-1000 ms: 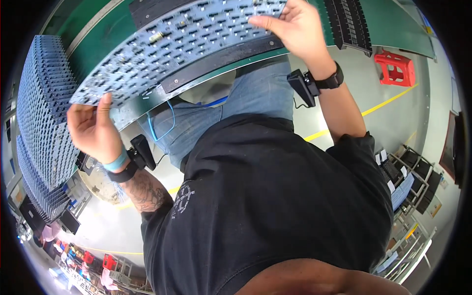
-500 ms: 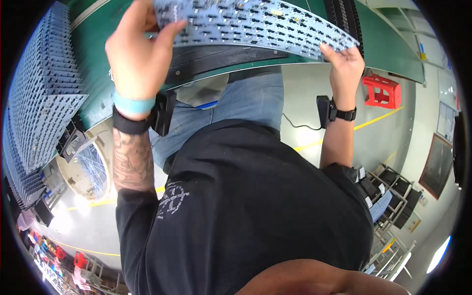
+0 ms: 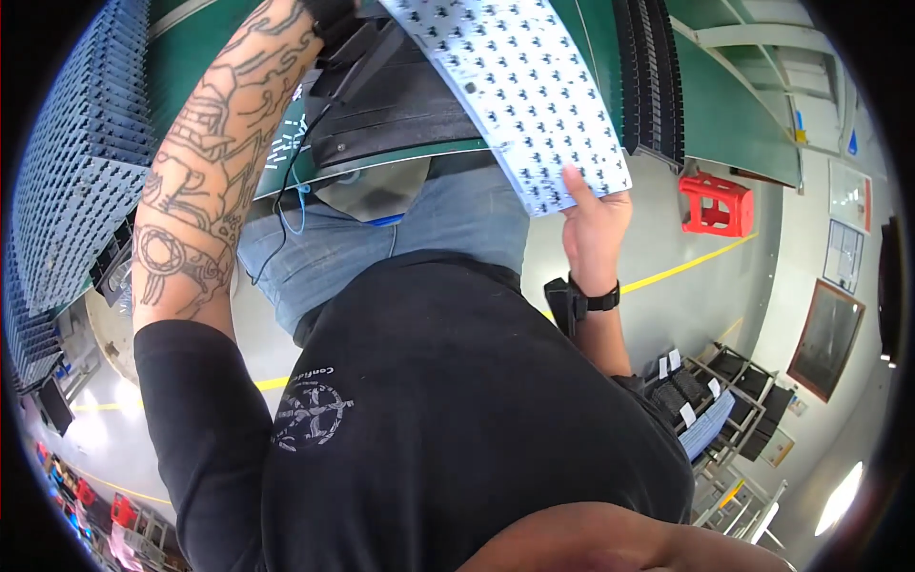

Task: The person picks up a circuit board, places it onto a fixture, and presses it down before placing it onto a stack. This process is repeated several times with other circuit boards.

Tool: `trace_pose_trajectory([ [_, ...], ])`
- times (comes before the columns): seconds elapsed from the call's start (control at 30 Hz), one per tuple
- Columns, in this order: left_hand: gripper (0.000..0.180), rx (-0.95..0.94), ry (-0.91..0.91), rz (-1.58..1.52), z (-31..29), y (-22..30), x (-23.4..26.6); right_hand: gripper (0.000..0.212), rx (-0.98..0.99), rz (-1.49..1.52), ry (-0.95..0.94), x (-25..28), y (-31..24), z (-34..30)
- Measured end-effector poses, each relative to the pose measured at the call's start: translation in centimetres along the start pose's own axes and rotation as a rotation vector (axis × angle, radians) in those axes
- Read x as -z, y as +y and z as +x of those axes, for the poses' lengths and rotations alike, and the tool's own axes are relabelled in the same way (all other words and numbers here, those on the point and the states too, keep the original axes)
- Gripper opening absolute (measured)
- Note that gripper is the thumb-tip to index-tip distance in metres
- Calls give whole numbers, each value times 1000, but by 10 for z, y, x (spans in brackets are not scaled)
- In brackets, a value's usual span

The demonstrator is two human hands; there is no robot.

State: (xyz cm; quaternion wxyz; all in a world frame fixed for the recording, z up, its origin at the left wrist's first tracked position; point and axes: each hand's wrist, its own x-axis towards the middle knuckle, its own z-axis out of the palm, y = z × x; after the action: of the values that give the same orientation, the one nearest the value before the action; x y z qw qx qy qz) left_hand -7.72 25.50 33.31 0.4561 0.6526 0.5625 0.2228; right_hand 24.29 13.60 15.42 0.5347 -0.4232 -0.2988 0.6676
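A long, pale circuit board (image 3: 534, 95) dotted with small black parts slants over the bench, its far end running out past the top edge of the view. At its near corner my right hand (image 3: 599, 229) holds it, thumb on the face and fingers behind. My left forearm reaches up and forward to the top edge. A black band and a dark device (image 3: 355, 62) sit at that wrist, and the left hand itself lies outside the picture. Whether it touches the board cannot be seen. Below the board lies a dark flat fixture (image 3: 410, 119) on the green bench.
Tall stacks of similar boards (image 3: 81, 191) stand at the left. A black slotted rack (image 3: 653, 86) rests on the green bench (image 3: 734, 133) at the right. Beyond the bench edge are a red stool (image 3: 717, 205) and a loaded shelf cart (image 3: 729, 396). A black cable (image 3: 278, 205) hangs near my left forearm.
The board has swung from nearly level to a steep slant, its right end coming nearer me with my right hand. My left hand has moved forward and out of view.
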Motion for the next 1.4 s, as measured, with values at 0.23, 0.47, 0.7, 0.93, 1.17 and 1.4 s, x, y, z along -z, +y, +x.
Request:
trace_pose_trajectory([
  [0.23, 58, 239, 588, 530, -65, -66, 21, 45, -95, -89, -239, -58, 14, -12],
  [0.47, 52, -28, 362, 103, -16, -46, 18, 46, 112, -92, -206, -21, -27, 21],
  [0.7, 52, -77, -104, 604, 152, -67, -47, 44, 92, 27, 22, 2, 3, -18],
  [0.93, 54, -151, 95, 894, 106, -109, -12, 43, -120, -47, -43, -37, 16, -36],
  [1.17, 52, -754, 304, -65, -31, -281, 102, 37, -418, -77, -548, -97, 25, -45],
  [1.4, 48, 122, 458, 660, -25, -50, 38, 34, 0, -385, -454, -66, -23, -21],
])
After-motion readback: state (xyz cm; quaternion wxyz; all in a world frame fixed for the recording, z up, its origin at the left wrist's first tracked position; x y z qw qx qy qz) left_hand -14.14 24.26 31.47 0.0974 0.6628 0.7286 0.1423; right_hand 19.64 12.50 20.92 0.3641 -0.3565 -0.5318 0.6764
